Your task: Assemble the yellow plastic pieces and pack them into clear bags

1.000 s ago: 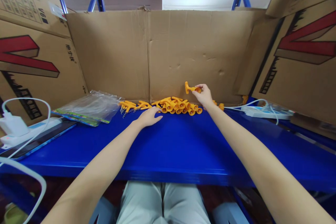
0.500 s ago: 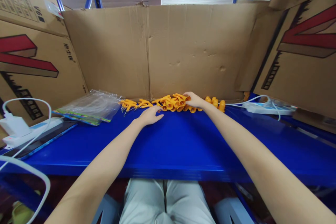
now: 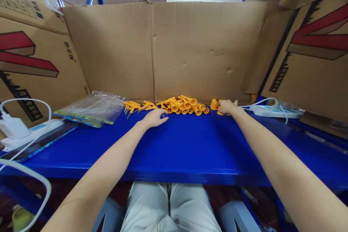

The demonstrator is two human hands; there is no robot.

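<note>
My left hand (image 3: 155, 118) rests low over the blue tabletop at the left end of a pile of orange trumpet-shaped plastic parts (image 3: 187, 106). Its fingers are bent and the thumb stands apart, with nothing seen between them. Farther right, my right hand (image 3: 227, 106) has its fingers curled down on a small group of orange cup-shaped parts (image 3: 214, 104), covering most of them. Its fingertips are partly hidden. Left of the pile lie orange branched parts (image 3: 132, 106) with thin, curly dark ends.
Clear plastic bags (image 3: 94, 107) lie at the left beside a phone (image 3: 40, 141) and a power strip with a charger (image 3: 16, 130). Another power strip (image 3: 276, 111) sits at the right. Cardboard (image 3: 201, 50) walls the back; printed boxes (image 3: 29, 61) flank the table.
My right hand has moved right, from the trumpet-shaped pile to the cup-shaped parts. My left hand has stayed nearly in place. The view has tilted slightly.
</note>
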